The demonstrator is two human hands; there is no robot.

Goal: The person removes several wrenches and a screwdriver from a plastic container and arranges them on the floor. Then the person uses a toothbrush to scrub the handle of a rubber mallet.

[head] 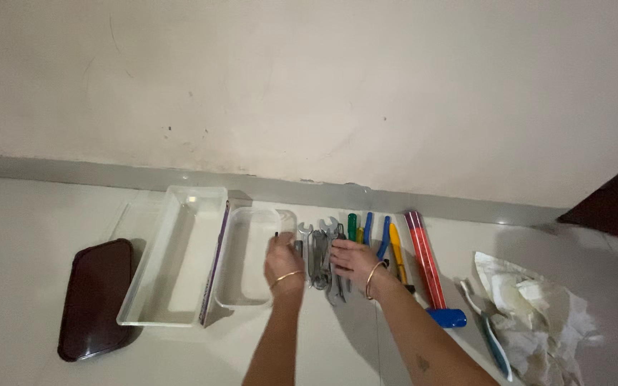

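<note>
a small dark pin-like tool (pixel 276 234) is being held upright in the closed left hand (pixel 282 259), at the edge of a small clear plastic tray (pixel 241 293) on the pale floor (pixel 23 236); the open right hand (pixel 352 261) is resting on grey metal spanners (pixel 320 250). setting it down cleanly likely needs a short, steady lowering.
</note>
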